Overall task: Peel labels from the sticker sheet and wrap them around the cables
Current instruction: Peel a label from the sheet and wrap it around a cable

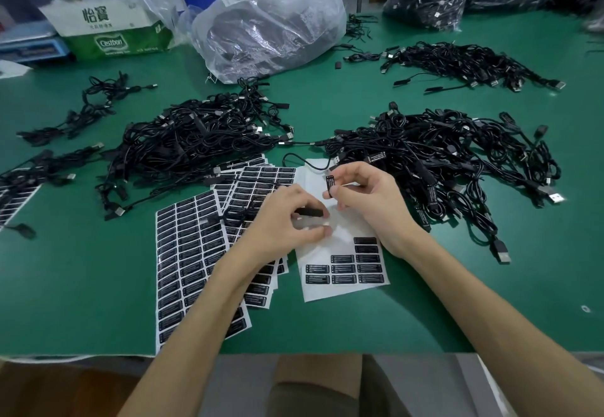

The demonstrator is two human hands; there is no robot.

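Green matting covers the desk, and nearest its front edge lies a mostly peeled white sticker sheet with a few black rectangular labels left at its near end. Just left of it, full sheets of black labels fan out, overlapping one another. Over the peeled sheet the left hand has its fingers closed on a short black cable end, thumb beneath. The right hand, just beside it, pinches a small black label upright between thumb and forefinger, the other fingers curled loosely. Behind the hands sit two big tangled heaps of black cables with USB plugs, one at left centre, one to the right with some cables already wearing labels. Farther back lies a third, flatter heap. At the far edge stand crumpled clear plastic bags and a green-and-white cardboard carton.
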